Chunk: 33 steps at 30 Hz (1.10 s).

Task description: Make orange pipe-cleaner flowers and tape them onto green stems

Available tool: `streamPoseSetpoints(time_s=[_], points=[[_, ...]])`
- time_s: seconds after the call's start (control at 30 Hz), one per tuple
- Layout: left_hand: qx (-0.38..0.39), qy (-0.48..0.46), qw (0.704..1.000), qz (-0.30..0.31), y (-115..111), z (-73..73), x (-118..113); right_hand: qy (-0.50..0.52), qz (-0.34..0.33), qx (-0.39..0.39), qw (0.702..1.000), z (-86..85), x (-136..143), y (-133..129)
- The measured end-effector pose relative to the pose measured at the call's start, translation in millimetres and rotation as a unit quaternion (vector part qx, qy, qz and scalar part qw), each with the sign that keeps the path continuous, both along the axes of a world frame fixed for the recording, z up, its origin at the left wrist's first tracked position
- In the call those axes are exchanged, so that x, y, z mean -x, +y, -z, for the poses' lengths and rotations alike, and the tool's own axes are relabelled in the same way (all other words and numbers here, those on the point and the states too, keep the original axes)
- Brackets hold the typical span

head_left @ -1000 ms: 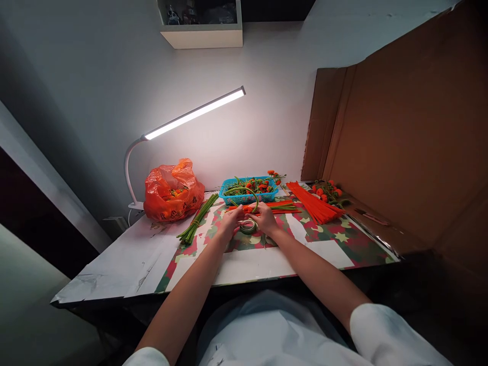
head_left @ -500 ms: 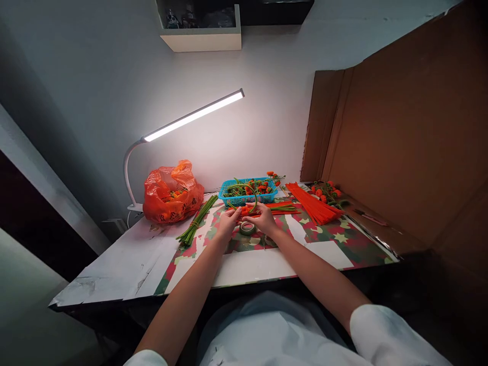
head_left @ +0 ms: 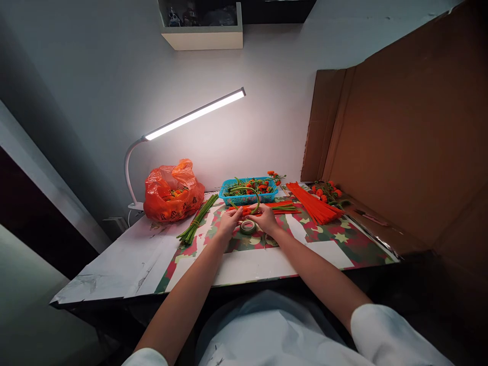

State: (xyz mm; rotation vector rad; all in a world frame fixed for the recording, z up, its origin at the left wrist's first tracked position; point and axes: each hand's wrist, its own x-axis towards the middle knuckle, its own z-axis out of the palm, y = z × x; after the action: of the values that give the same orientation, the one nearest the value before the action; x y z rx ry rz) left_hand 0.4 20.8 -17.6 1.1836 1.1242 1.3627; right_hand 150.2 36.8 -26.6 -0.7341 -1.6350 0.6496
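Observation:
Both hands meet over the middle of the table. My left hand [head_left: 230,221] is closed, its thumb and fingers pinching a small orange-red flower piece [head_left: 246,210]. My right hand [head_left: 266,219] is closed on a curved green stem [head_left: 257,197] that arcs up above the fingers. The stem and flower piece seem joined, though the fingers hide the join. Just below the hands lies a roll of green tape [head_left: 247,227]. Behind them are loose orange-red and green pipe-cleaner-like sticks [head_left: 284,207].
A blue basket [head_left: 247,200] of orange flowers stands at the back. To its left are a bundle of green stems [head_left: 197,219], an orange plastic bag [head_left: 173,195] and a lit lamp [head_left: 196,114]. At right lie an orange-red bundle [head_left: 314,204], more flowers [head_left: 326,192] and a cardboard wall [head_left: 400,142].
The hands stay in nearly the same place. The curved green stem's arc has shifted slightly lower and to the right, and the view has moved a little.

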Motion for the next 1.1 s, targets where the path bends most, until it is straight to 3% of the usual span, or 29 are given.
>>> streamPoseSetpoints(time_s=[0.33,0.5,0.67,0.8,1.1], points=[[0.035,-0.034,0.998,0.041,-6.9,-6.9,-3.3,0.02,-0.016,-0.007,1.0,2.9,0.8,1.8],[0.021,-0.065,0.997,0.019,-6.8,-6.0,-4.8,0.034,-0.023,0.009,0.999,-1.3,1.9,-3.2],[0.006,-0.036,0.999,-0.008,-4.1,-3.9,-4.1,0.019,-0.041,0.054,0.998,-1.8,3.1,-5.3],[-0.004,-0.02,1.0,0.017,-2.8,-1.9,-4.2,-0.012,-0.073,0.019,0.997,-0.4,3.2,-3.6],[-0.001,-0.029,1.0,-0.003,-2.3,-2.8,-4.8,-0.029,-0.029,-0.014,0.999,0.7,3.7,-2.6]])
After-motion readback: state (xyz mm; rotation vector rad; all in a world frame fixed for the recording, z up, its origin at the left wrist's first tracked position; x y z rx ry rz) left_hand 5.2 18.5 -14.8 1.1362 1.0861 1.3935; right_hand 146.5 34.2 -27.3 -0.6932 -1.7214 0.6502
